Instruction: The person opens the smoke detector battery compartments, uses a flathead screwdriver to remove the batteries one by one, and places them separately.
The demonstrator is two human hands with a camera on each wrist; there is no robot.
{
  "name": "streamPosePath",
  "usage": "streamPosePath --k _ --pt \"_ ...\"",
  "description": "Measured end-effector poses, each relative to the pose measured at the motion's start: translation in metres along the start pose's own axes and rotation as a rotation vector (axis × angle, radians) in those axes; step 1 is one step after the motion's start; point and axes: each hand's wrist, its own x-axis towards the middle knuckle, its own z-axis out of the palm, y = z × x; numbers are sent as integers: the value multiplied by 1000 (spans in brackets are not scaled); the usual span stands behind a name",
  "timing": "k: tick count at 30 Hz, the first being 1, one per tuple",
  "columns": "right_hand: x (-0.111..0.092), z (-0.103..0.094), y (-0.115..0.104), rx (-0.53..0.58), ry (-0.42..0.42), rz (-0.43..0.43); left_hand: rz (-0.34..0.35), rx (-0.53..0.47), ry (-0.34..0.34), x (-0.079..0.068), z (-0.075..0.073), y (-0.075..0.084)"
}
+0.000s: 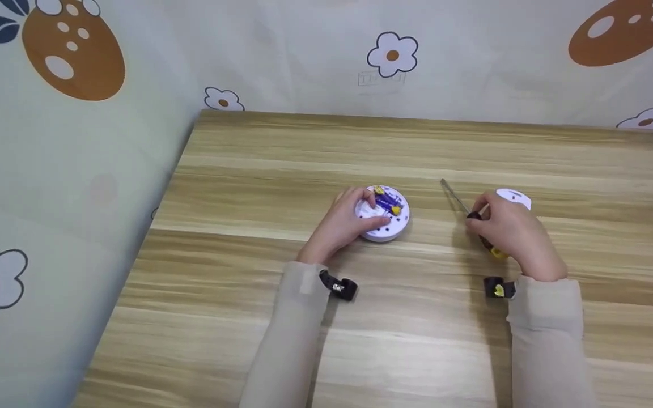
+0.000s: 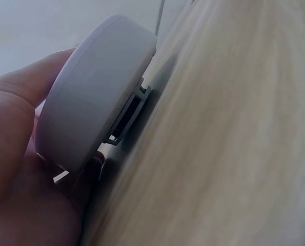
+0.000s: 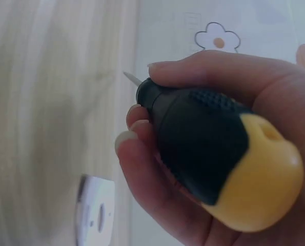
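Observation:
My left hand (image 1: 342, 220) grips a round white device (image 1: 390, 230) by its near-left edge, thumb over the upper face. Purple batteries with yellow ends (image 1: 388, 202) show in that face, and small dark holes dot it. From the left wrist view, the device (image 2: 93, 97) leans over the table with a slotted clip (image 2: 127, 117) on its underside. My right hand (image 1: 507, 228) holds a screwdriver (image 3: 208, 138) by its black-and-yellow handle. Its thin metal shaft (image 1: 454, 196) points forward and left, apart from the device. Just beyond that hand lies a white plate (image 1: 514, 196) with a slot.
The wood-grain table (image 1: 247, 187) spreads around both hands. A patterned wall covering (image 1: 298, 62) rises along its far and left edges. Black wrist mounts (image 1: 340, 287) stick out inward from both sleeves.

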Motion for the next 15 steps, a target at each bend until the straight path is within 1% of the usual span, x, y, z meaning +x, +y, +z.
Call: streamPosePath --k 6,15 --pt "3 3 6 -3 13 23 -14 -22 0 0 -1 0" --pt "6 8 15 34 54 57 -5 -14 -2 0 -1 0"
